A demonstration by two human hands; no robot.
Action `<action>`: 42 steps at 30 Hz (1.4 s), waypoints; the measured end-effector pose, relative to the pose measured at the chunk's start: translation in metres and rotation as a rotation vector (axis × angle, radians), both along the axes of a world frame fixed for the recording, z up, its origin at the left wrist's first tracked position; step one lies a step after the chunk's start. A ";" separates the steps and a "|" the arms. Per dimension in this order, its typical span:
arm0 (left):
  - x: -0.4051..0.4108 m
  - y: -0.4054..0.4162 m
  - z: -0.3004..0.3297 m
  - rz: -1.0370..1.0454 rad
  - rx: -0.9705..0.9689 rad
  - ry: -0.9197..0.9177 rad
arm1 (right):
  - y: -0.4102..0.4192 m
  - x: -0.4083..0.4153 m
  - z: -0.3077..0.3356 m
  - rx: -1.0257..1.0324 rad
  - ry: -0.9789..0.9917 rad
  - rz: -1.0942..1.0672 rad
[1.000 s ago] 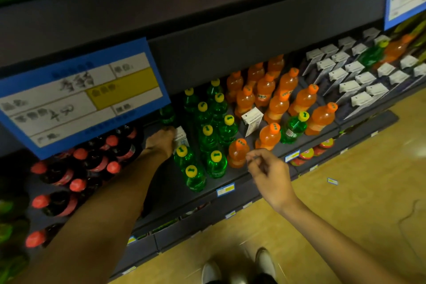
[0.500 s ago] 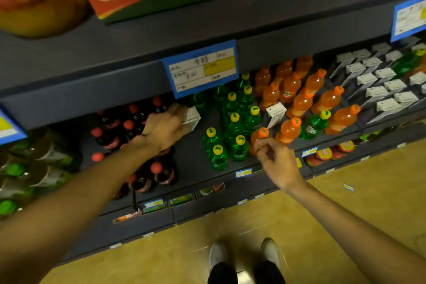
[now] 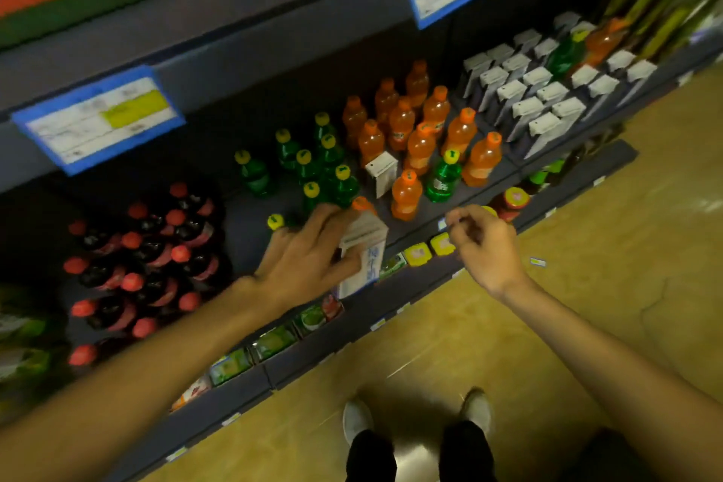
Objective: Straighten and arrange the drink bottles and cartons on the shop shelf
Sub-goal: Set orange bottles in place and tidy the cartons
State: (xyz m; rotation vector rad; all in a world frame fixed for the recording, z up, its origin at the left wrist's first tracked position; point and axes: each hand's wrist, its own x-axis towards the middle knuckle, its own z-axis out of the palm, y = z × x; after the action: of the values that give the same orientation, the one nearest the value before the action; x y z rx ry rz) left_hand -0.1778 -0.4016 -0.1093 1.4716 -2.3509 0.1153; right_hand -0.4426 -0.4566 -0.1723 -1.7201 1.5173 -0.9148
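Note:
My left hand [image 3: 309, 258] grips a white drink carton [image 3: 364, 258] at the shelf's front edge, in front of the green bottles [image 3: 328, 168]. My right hand [image 3: 485, 243] hovers with loosely curled fingers and holds nothing, just in front of the orange bottles [image 3: 418, 137]. A second white carton [image 3: 381, 172] stands among the orange bottles, and one green bottle [image 3: 444, 176] stands there too. Rows of white cartons [image 3: 544, 98] fill the shelf's right part, with a green bottle [image 3: 565, 51] and an orange bottle [image 3: 604, 37] among them at the back.
Dark bottles with red caps [image 3: 144, 258] crowd the left of the shelf. Blue price tags [image 3: 101, 117] hang from the shelf above. A lower shelf [image 3: 391, 301] holds small packs and jars. Below are the wooden floor [image 3: 587, 305] and my shoes [image 3: 358, 421].
My left hand has pulled the white carton from deep at the shelf's left out to the front edge, toward the right. My right hand has stayed near the front edge.

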 end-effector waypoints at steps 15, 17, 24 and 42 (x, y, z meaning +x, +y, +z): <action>-0.311 -0.093 -0.032 -0.181 0.250 -0.083 | -0.009 -0.299 0.025 0.062 -0.082 -0.282; -0.339 -0.104 -0.033 -0.187 0.232 -0.096 | -0.009 -0.328 0.024 0.075 -0.076 -0.309; -0.390 -0.147 -0.036 -0.240 0.219 -0.104 | -0.048 -0.371 0.021 0.107 -0.054 -0.313; -0.430 -0.338 -0.044 -0.019 0.227 -0.046 | -0.301 -0.384 0.021 0.082 0.134 0.144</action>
State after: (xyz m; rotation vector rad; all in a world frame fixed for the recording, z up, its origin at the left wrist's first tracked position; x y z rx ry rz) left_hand -0.6079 -0.7394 -0.1533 1.5625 -2.4819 -0.1277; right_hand -0.8261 -0.7571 -0.1518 -1.8351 1.4719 -0.6667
